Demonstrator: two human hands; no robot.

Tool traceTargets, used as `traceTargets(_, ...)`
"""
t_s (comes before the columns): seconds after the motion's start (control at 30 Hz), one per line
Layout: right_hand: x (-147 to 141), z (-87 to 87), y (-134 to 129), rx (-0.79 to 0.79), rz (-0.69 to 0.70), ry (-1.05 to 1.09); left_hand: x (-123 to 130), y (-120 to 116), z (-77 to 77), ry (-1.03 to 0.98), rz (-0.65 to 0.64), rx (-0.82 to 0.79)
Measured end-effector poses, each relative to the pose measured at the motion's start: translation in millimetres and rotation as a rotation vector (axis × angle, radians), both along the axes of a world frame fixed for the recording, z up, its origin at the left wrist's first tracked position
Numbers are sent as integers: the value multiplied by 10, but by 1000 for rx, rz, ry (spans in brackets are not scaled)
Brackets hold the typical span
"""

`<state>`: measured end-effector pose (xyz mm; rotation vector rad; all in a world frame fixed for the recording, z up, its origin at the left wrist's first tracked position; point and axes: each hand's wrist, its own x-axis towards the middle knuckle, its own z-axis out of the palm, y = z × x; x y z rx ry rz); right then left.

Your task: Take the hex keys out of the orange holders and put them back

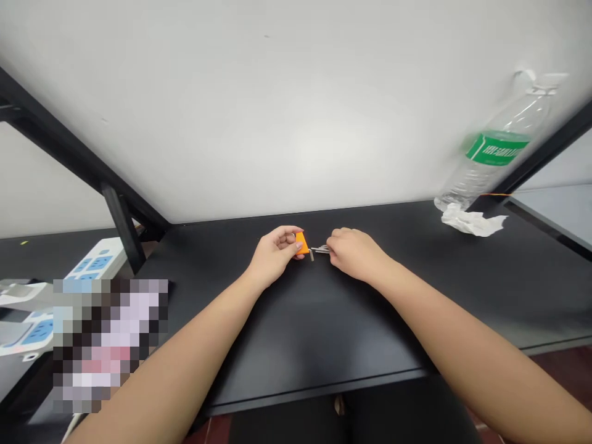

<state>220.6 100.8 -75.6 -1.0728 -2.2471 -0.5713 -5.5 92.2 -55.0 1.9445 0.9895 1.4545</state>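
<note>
The left hand [275, 256] is curled shut and pinches a small orange piece [301, 244] between the thumb and fingers. The right hand [354, 253] is curled too, and its fingers close over the end of some thin silver metal sticks [320, 249]. The sticks poke out toward the orange piece, and the tips come very near it. It is hard to tell if they touch, because the spot is small. Both hands are just above a black desk [324, 345], close together near the middle of it.

Far to the right on the desk, a clear plastic water bottle [494, 148] with a green label looks tilted. A crumpled white tissue [472, 221] lies right by its bottom end. A white wall [296, 105] rises behind the desk, and a black metal frame [123, 228] runs up on the left. Lower on the left, there are two white power strips with blue sockets [99, 265] [32, 333], on a lower dark shelf. A blurry square patch [108, 345] covers part of that side, so what lies under it is hidden
</note>
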Motion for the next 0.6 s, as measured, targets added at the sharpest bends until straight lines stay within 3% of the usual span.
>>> traceTargets(0.13, 121, 68, -29, -94, 176, 186, -8, 10, -3, 6, 2, 34)
traceTargets(0.27, 173, 90, -34, -108, 367, 210, -9, 3, -8, 31, -17, 59)
traceTargets(0.6, 185, 98, -55, -131, 414, 286, 1, -47, 20, 6, -33, 83)
